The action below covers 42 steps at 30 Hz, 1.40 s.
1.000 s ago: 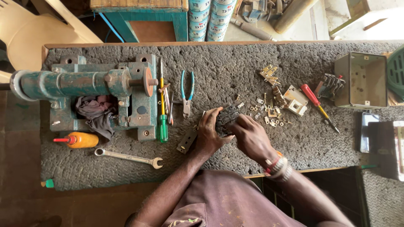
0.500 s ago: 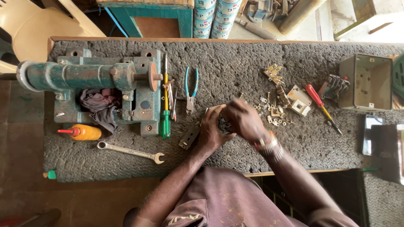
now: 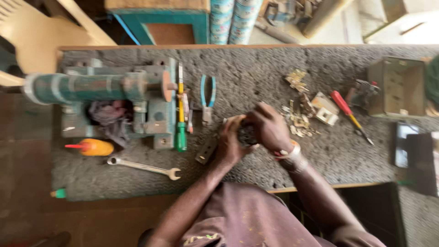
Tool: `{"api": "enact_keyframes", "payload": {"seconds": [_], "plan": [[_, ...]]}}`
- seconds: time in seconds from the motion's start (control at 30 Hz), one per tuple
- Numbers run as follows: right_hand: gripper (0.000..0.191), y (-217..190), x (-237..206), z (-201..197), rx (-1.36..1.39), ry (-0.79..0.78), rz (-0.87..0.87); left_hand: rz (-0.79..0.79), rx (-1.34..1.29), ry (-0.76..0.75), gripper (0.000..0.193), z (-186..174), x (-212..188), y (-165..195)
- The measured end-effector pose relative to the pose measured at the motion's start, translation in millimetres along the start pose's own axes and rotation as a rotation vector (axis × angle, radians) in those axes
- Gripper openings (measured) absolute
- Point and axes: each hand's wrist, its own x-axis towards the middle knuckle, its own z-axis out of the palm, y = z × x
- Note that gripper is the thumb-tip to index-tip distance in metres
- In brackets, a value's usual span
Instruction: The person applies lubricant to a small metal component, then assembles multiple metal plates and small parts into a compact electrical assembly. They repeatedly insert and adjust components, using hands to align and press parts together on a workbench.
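Observation:
Both my hands meet over the middle of the grey workbench (image 3: 256, 77) around a small dark round part (image 3: 247, 134). My left hand (image 3: 230, 144) cups it from the left. My right hand (image 3: 270, 126), with bangles at the wrist, covers it from the right and above. Most of the part is hidden by my fingers, and the frame is blurred. A dark flat metal piece (image 3: 206, 150) lies just left of my left hand.
A teal bench machine (image 3: 105, 91) with a rag stands at the left. Nearby lie a green-handled screwdriver (image 3: 181, 120), blue pliers (image 3: 207, 97), a spanner (image 3: 144, 167), an orange bottle (image 3: 93, 147), small brass parts (image 3: 302, 114), a red screwdriver (image 3: 348, 113) and a metal box (image 3: 397, 87).
The view has shifted and blurred as my head moved. My hands stay together on the dark part, with my right hand turned further over the top of it.

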Motion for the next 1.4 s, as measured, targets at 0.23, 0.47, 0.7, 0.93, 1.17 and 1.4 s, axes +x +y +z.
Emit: {"api": "enact_keyframes", "payload": {"seconds": [0.23,0.47,0.7,0.93,1.17,1.4], "plan": [[0.012,3,-15,-15,0.075,-0.006,0.248,-0.061,-0.034,-0.006,0.105,4,-3,1],[0.011,21,-19,-27,-0.047,0.143,0.249,-0.014,-0.002,0.017,0.095,-2,-7,-1],[0.022,23,-24,-16,0.188,0.013,0.147,-0.013,-0.041,-0.007,0.099,1,-6,-8],[0.009,42,-38,-36,0.351,0.031,0.568,0.017,0.018,-0.018,0.109,-7,-5,4],[0.019,23,-71,-37,1.167,0.165,0.769,-0.116,-0.154,-0.161,0.095,-6,7,16],[0.018,6,-78,-38,1.187,0.253,0.675,0.171,-0.141,-0.143,0.095,-7,-3,-7]]}}
